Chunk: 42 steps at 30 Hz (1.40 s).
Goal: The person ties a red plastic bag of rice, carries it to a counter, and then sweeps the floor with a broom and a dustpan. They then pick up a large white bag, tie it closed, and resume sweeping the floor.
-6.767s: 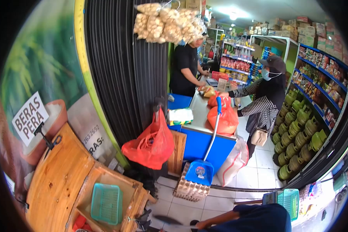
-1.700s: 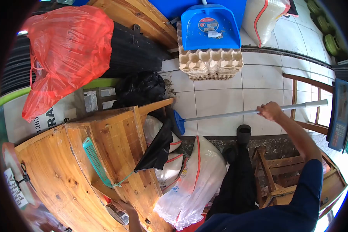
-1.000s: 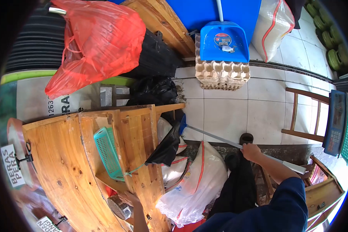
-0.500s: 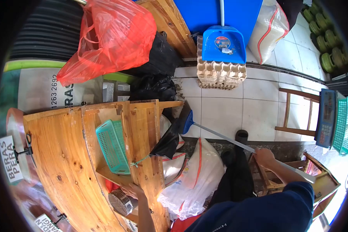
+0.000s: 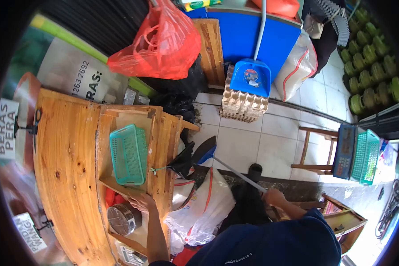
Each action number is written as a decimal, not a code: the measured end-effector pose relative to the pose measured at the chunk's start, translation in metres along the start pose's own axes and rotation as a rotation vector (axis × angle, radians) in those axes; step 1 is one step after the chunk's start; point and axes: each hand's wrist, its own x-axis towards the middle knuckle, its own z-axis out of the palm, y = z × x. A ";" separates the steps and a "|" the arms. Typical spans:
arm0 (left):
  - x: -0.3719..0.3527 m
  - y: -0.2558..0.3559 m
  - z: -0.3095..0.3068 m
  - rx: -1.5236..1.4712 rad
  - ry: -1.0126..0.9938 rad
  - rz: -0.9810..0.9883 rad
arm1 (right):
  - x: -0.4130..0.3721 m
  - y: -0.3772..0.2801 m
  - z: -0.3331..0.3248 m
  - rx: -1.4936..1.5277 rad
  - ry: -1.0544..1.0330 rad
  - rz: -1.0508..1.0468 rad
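My right hand (image 5: 274, 197) is wrapped round the grey pole of a broom (image 5: 235, 171). The broom's blue head and dark bristles touch the white floor tiles beside the wooden stand. My left hand (image 5: 142, 202) lies with its fingers stretched out on the edge of a wooden compartment box (image 5: 105, 177), holding nothing. Just below that hand is a round container with a clear lid (image 5: 123, 219). A green plastic basket (image 5: 128, 155) lies in the compartment above it. A black plastic bag (image 5: 181, 163) hangs from the stand near the bristles.
White sacks (image 5: 208, 199) with red stripes stand between the stand and my legs. A blue dustpan (image 5: 250, 80) rests on stacked egg trays (image 5: 244, 106). A wooden stool (image 5: 312, 167) and a scale (image 5: 345, 150) are to the right. A red bag (image 5: 164, 44) hangs above. Another person (image 5: 326, 35) stands far back.
My view has shifted, so most things sit elsewhere in the frame. My left hand has gone from curled at the compartment edge to fingers stretched out. My right hand still grips the broom.
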 end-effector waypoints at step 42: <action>0.000 0.013 -0.030 -0.169 0.040 -0.125 | 0.033 -0.129 0.020 0.214 -0.007 0.340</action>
